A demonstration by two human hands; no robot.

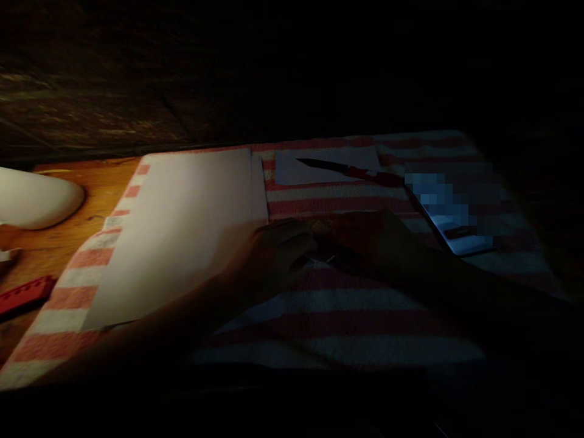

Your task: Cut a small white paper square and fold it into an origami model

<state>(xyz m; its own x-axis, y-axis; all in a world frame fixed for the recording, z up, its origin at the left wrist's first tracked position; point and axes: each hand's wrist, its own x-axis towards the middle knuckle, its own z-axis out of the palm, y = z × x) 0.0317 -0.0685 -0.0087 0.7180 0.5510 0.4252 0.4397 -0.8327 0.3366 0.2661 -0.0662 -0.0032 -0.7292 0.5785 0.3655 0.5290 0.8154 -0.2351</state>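
Both hands are in deep shadow, close together over the middle of the striped towel (356,298). My left hand (280,246) is closed, its fingers bent in by the right edge of a stack of white paper sheets (177,225). Facing it, my right hand (365,240) is closed too. Between the fingers shows a small pale piece that looks like paper (322,260); its shape is mostly hidden. Beyond the hands, a knife (337,167) with a dark blade and reddish handle lies across a smaller white paper (292,170).
A phone (456,234) with a lit, blurred screen lies on the right of the towel. At the left, a white rounded object (36,198) and a red object (27,295) rest on the wooden surface (104,182). A dark wall (91,109) stands behind.
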